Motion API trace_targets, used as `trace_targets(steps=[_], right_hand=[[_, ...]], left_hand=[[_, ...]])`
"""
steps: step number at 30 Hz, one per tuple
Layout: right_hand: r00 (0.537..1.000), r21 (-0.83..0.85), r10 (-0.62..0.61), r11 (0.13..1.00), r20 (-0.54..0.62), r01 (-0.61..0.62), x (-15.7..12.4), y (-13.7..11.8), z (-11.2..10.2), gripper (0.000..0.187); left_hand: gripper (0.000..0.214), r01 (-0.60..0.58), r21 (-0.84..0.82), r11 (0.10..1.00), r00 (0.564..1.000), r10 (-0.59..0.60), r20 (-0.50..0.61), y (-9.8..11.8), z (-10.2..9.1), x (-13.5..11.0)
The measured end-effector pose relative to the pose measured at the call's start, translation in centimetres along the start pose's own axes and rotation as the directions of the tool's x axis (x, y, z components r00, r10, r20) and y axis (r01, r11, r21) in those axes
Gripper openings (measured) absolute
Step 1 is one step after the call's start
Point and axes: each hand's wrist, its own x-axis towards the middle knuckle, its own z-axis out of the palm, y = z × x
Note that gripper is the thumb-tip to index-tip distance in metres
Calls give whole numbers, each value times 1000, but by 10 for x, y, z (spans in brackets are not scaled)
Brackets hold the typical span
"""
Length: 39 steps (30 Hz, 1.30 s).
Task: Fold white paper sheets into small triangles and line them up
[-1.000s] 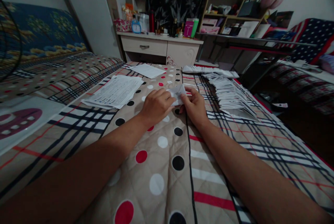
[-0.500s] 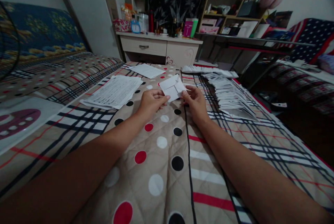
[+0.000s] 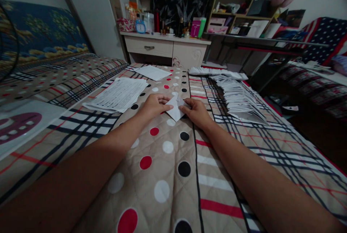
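A small folded white paper [image 3: 175,111] is held low over the dotted bedspread, one corner pointing toward me. My left hand [image 3: 155,105] pinches its left side with the thumb on top. On the opposite side my right hand [image 3: 197,113] grips the paper between thumb and fingers. Fingers under the paper are hidden. To the left lies a stack of printed sheets [image 3: 116,95]. Beyond it rests another white sheet [image 3: 153,72]. Right of my hands stands a long row of folded papers [image 3: 241,99], packed close together.
The patterned bedspread [image 3: 168,168] covers the surface under my arms. A plastic bag with a purple print [image 3: 27,121] lies at the left. Behind the bed stands a white dresser [image 3: 151,46] crowded with bottles. A shelf [image 3: 235,17] is at the back right.
Both hands have lowered the folded paper toward me and the bedspread. The paper has turned, so a corner now points at me, and my right hand has shifted left.
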Motion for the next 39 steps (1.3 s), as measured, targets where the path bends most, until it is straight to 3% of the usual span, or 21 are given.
trace_targets(steps=[2, 5, 9, 14, 20, 29, 34, 39], right_hand=[[999, -107, 1, 994, -50, -6, -1, 0, 0, 9], [994, -80, -40, 996, -100, 32, -1, 2, 0, 18], [997, 37, -63, 997, -41, 65, -1, 5, 1, 31], [1000, 53, -14, 999, -2, 14, -1, 6, 2, 33], [1000, 41, -12, 999, -6, 12, 0, 5, 3, 28], [999, -78, 34, 996, 4, -33, -4, -8, 1, 17], [999, -197, 33, 980, 14, -30, -5, -13, -1, 21], [998, -194, 0, 981, 58, 11, -5, -12, -1, 22]], left_hand=[[32, -92, 111, 990, 996, 90, 27, -5, -1, 3], [22, -188, 232, 955, 982, 176, 68, -8, -2, 4], [11, -228, 283, 932, 969, 190, 156, -7, -6, 4], [16, -285, 355, 891, 943, 194, 269, -4, -12, 4], [20, -354, 365, 861, 905, 217, 366, -4, -18, 7], [17, -384, 340, 859, 888, 241, 392, -7, -23, 10], [18, -399, 319, 860, 873, 249, 420, -7, -24, 9], [22, -397, 350, 848, 866, 220, 448, -3, -26, 8]])
